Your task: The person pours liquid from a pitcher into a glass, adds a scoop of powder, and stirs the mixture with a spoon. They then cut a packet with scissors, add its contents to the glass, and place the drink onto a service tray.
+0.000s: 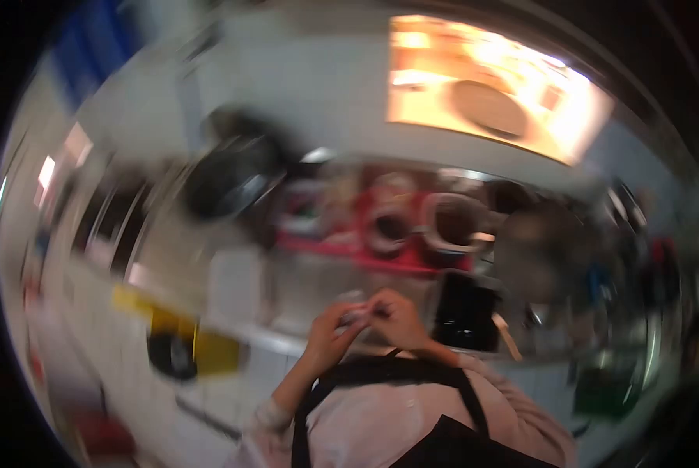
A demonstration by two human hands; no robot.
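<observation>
Both of my hands meet low in the middle of the view, just above my chest and the black apron straps point(318, 398). My left hand point(330, 331) comes up from the lower left with its fingers curled toward the right one; my right hand point(396, 316) comes in from the right, sleeve pale pink. Between them sits a small pale object point(357, 315), pinched by the fingertips of both hands; blur keeps me from telling what it is. It is held in the air, in front of the edge of the surface point(287, 339), not resting on anything.

Beyond my hands, on the surface, a red tray point(341, 246) carries two round white-rimmed bowls point(388, 226) side by side. A dark rectangular thing point(465, 312) stands just right of my right hand. A large dark pan point(228, 183) sits further back to the left, and a yellow shape point(213, 351) lies lower left. A bright orange-lit opening point(490, 86) glows at the top.
</observation>
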